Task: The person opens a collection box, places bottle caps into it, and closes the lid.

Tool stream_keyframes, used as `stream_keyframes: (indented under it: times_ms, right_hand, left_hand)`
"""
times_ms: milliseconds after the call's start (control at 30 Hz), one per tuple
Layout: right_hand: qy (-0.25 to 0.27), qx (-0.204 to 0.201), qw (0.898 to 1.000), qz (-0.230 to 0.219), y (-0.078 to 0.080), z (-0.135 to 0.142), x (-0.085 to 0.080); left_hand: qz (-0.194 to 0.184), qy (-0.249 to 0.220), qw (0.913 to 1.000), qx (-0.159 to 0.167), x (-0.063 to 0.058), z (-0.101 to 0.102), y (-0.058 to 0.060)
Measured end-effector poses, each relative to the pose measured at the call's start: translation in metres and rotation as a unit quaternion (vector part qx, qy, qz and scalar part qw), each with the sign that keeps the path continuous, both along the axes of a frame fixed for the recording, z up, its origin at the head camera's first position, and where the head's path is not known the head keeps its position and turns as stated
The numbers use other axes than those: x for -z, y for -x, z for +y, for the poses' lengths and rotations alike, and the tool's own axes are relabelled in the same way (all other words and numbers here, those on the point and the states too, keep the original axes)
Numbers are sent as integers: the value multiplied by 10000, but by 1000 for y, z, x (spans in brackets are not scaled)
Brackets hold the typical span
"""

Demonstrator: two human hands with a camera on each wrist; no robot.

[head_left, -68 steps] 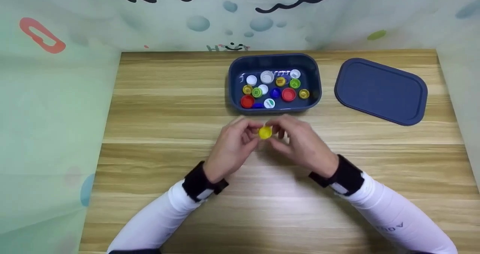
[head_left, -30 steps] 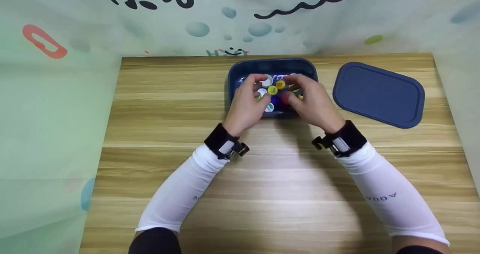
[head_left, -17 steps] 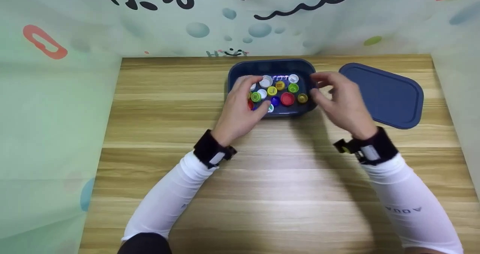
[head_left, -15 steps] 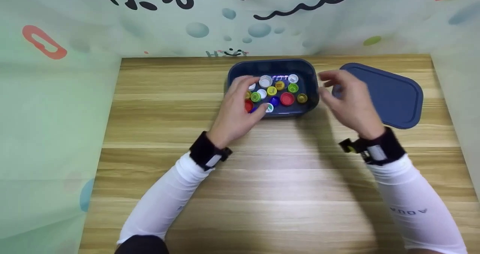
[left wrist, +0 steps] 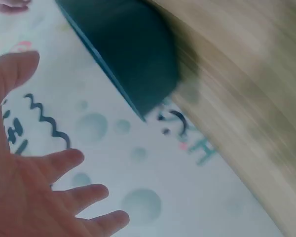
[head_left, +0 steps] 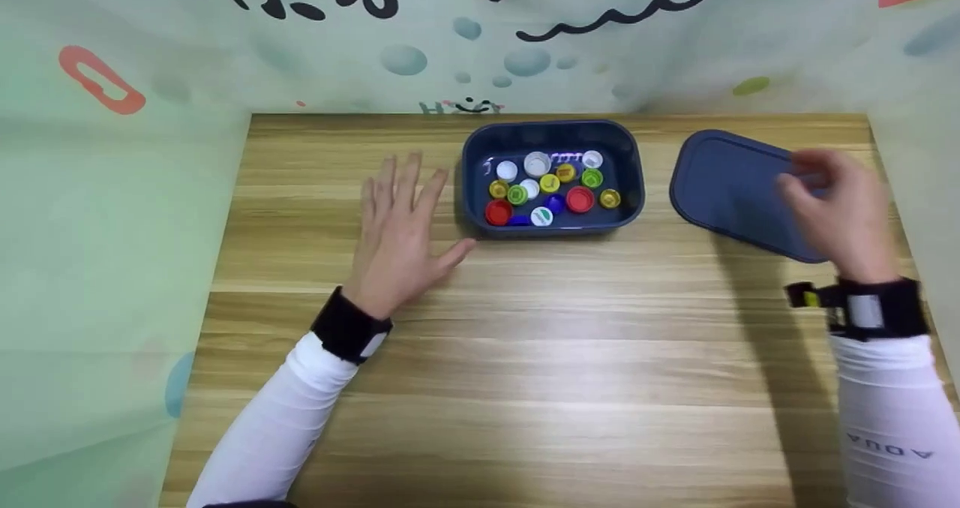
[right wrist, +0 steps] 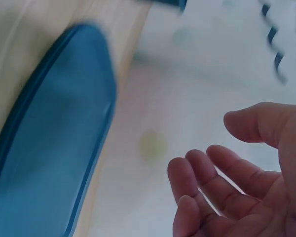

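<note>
In the head view a dark blue plastic box [head_left: 628, 136] stands near the back of the wooden table, holding several bottle caps [head_left: 579, 199] in red, white, yellow, green and blue. Just left of it is my left hand [head_left: 401, 249], its fingers spread and holding nothing; the left wrist view shows its bare palm near the box wall [left wrist: 133, 54]. Flat on the table at right lies the matching lid [head_left: 739, 181]. My right hand [head_left: 847, 211] is over the lid's right end, fingers loosely bent with nothing between them. In the right wrist view, hand and lid [right wrist: 59, 133] appear apart.
Wood-grain table [head_left: 540, 373] extends in front of the box and between box and lid. A printed pale curtain [head_left: 330, 65] hangs along the back edge and both sides.
A yellow cap held by both hands 2.3 s ago now lies among the other caps. Both hands have left the box: the left moved leftward and spread, the right moved right over the lid.
</note>
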State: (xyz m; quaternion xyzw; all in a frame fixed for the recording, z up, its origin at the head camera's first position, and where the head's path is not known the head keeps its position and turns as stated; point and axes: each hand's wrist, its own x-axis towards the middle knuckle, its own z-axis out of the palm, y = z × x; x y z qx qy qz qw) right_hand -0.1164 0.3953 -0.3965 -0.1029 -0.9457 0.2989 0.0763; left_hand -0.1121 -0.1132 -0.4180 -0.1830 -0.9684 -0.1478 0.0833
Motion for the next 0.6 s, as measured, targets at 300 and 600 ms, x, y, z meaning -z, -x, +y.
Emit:
stream_keyframes:
  times_ms: [300,600]
  right_hand:
    - [-434,786,9882,-1238,-10,72,29]
    - [-596,927,9735,-2002,-16,106,51]
  left_hand:
    - [-335,712,9960,-425,23,-20,5]
    - [-751,567,9940,-557,34,-27,5]
